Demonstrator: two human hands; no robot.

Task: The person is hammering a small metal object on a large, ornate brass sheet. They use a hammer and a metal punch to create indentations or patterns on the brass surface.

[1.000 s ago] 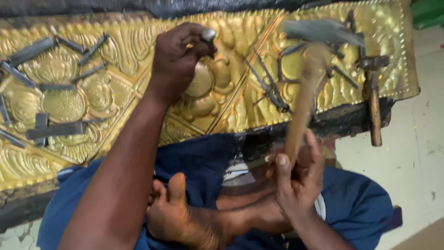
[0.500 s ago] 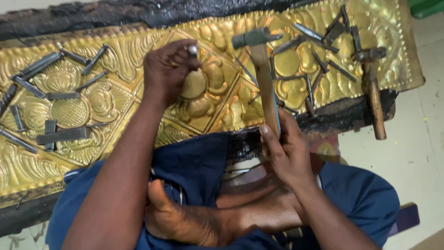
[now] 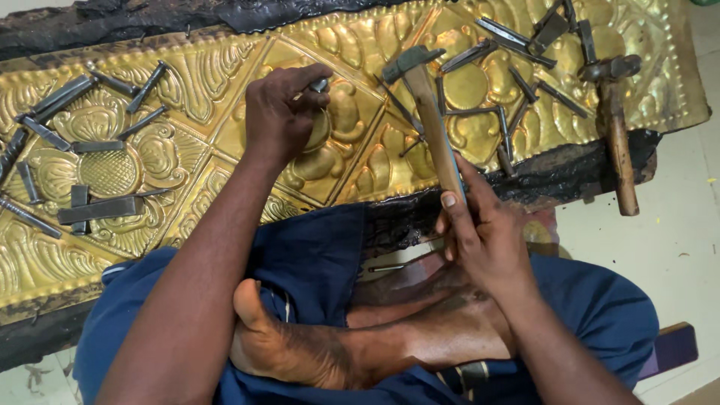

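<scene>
- Left hand (image 3: 281,112) — fingers curled tight around a small metal punch (image 3: 319,85), only its grey top end showing above the fingertips. Hand rests on the brass sheet (image 3: 225,82), over a raised rounded motif near the sheet's middle.
- Punch stands roughly upright, tip hidden under the fingers; cannot tell exactly where it meets the brass.
- Right hand (image 3: 484,232) — clamped on the lower end of a hammer (image 3: 427,112) handle, thumb lying along the shaft, fingers wrapped behind. Hand sits below the sheet's near edge, above the lap.
- Hammer tilted, handle running up and left from the hand; dark head hangs over the brass just right of the punch, apart from it — not touching.
- Brass sheet: long embossed gold panel, floral and scalloped relief, lying on a black pitch-like bed (image 3: 570,176) that shows along the near and far edges.
- Loose punches (image 3: 97,210) scattered on the sheet's left part, around a round flower motif; more chisels (image 3: 517,82) on the right part.
- Second hammer (image 3: 619,127), wooden handle, lies at the right end of the sheet, head on the brass, handle over the edge.
- Person sits cross-legged in blue cloth (image 3: 315,255); bare foot (image 3: 292,345) in the lap between the two forearms.
</scene>
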